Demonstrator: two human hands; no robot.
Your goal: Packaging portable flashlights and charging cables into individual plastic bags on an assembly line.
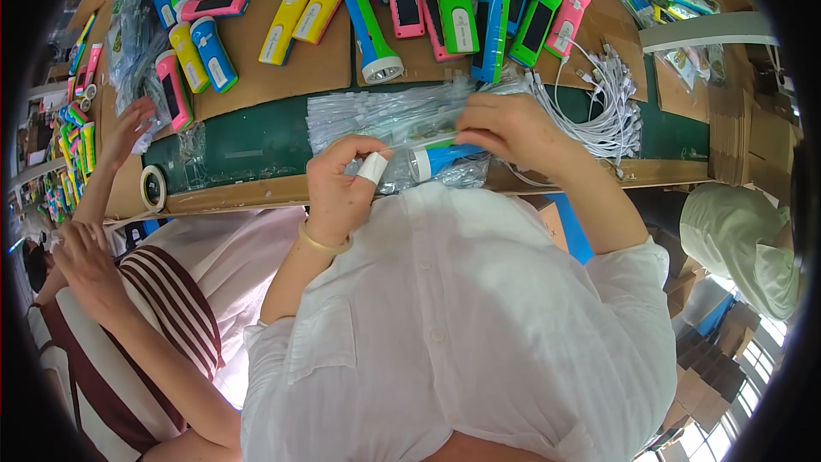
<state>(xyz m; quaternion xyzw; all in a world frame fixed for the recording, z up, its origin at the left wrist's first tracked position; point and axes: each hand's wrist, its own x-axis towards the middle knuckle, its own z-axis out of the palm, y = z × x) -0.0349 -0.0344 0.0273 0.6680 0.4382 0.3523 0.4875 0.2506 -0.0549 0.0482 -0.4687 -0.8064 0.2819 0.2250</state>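
Observation:
A clear plastic bag point(419, 133) is stretched between my hands at the near edge of the table. My left hand point(335, 184), with a white wrap round one finger, pinches its left end. The fingers of my right hand point(511, 131) are closed on its right end. Just below lies a blue and green flashlight point(440, 159), its white head towards my left hand; whether it is inside the bag I cannot tell. A stack of flat clear bags point(342, 111) lies beyond my hands.
Colourful flashlights point(368, 34) lie across cardboard at the back. To the right is a bundle of white cables point(611, 120). A tape roll point(153, 187) sits at the left edge. A co-worker's hands point(90, 261) are at the left; another person's sleeve point(735, 244) shows at the right.

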